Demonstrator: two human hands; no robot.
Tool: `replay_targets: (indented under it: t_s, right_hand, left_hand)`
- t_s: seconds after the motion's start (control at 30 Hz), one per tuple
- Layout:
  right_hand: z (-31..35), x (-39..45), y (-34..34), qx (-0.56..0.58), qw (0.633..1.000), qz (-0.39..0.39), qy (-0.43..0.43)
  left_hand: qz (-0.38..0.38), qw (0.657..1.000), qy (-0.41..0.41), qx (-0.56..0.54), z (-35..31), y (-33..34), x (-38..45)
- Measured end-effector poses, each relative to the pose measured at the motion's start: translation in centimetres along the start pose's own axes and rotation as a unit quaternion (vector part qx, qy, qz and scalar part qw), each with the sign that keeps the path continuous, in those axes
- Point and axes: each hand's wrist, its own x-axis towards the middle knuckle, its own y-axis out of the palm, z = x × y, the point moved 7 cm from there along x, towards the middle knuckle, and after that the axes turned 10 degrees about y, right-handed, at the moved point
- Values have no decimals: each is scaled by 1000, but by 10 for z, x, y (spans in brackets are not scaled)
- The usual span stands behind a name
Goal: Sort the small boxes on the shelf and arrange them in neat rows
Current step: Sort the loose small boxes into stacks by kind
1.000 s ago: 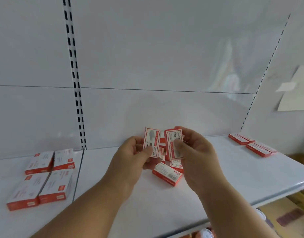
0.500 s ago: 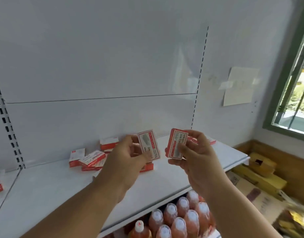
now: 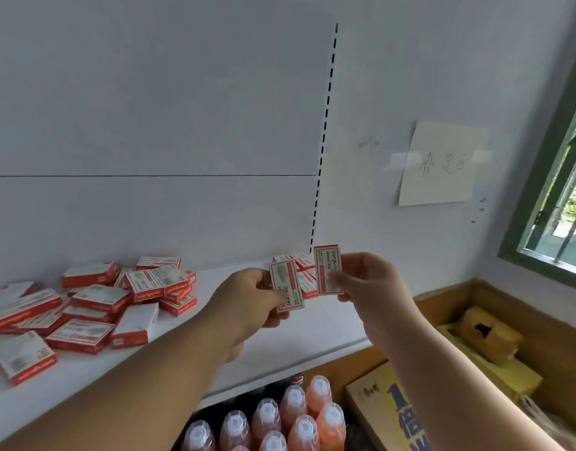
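Each of the person's hands is carrying one small red-and-white box, held upright out over the white shelf. The left hand pinches its box between thumb and curled fingers, printed face toward us; the right hand grips the other box the same way, a little higher. The two boxes stand side by side, close but not touching.

Behind them, at the far right end of the shelf near the slotted upright, lies a small group of placed boxes — mostly hidden by the held pair, so I cannot tell how tidy that row is. Off to the left sits the unsorted heap, boxes lying at all angles and some piled on one another. More loose ones lie toward the front left edge.

My reading is that this is the carry-and-place step: two boxes taken up and brought toward the row at the right end. Most of the job looks undone, going by the size of the heap.

The next move calls for lowering both boxes flat, faces turned the same way, edges squared against the ones already there. The hands will need to come down without nudging the placed boxes — they are light card and would slide easily.

Below the shelf stand capped orange bottles, and cardboard cartons sit on the floor at right; a paper note is stuck to the wall.
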Motion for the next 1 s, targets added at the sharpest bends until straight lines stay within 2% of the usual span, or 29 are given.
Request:
replay_targets:
  t_s: [0.2, 0.33, 0.47, 0.63, 0.77, 0.9, 1.0]
  right_hand:
    - [-4, 88, 9, -35, 999, -19, 3]
    - [0, 140, 16, -136, 990, -19, 21]
    - [1, 175, 30, -232, 972, 23, 35]
    - [3, 201, 50, -378, 923, 60, -49]
    - [1, 208, 56, -451, 881, 86, -109]
    - [3, 212, 54, -465, 864, 109, -158]
    - [15, 203, 53, -444, 863, 107, -217]
  left_hand:
    - [-17, 999, -33, 15, 0, 5, 71]
    - [-52, 996, -49, 52, 3, 8, 109]
    - [-57, 988, -61, 130, 9, 13, 133]
    - [-72, 975, -79, 195, 18, 13, 152]
    - [-98, 949, -94, 284, 15, 18, 154]
    - [-155, 908, -70, 383, 4, 18, 151]
    - [-193, 893, -62, 402, -1, 16, 134]
